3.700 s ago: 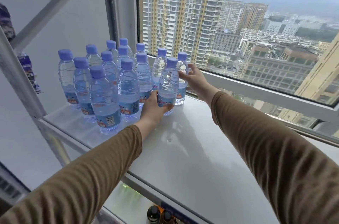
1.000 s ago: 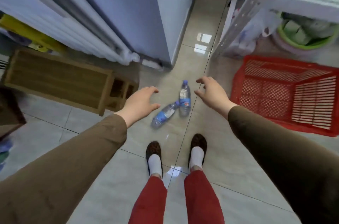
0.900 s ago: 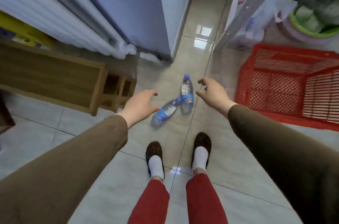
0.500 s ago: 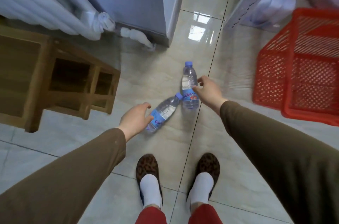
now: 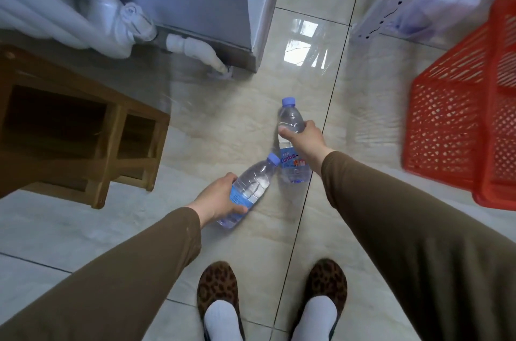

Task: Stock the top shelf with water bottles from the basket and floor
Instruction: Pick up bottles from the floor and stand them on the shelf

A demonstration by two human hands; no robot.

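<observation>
Two clear water bottles with blue caps and blue labels lie on the tiled floor in front of my feet. My left hand [image 5: 219,199] is closed around the lower half of the left bottle [image 5: 252,185], which lies slanted with its cap up and to the right. My right hand [image 5: 303,139] grips the right bottle [image 5: 291,117] around its upper body, cap pointing away from me. The red plastic basket [image 5: 458,128] lies tipped on the floor at the right. The top shelf is out of view.
A wooden stool [image 5: 83,139] stands at the left. A white radiator with its pipe [image 5: 117,22] runs along the wall at the upper left. The metal shelf leg [image 5: 391,8] and a plastic bag stand at the upper right. My slippered feet [image 5: 220,296] are at the bottom.
Earlier my hands were on bottles on the top shelf. Since then I bent down to the floor; both hands went from open above the two bottles to closed around them.
</observation>
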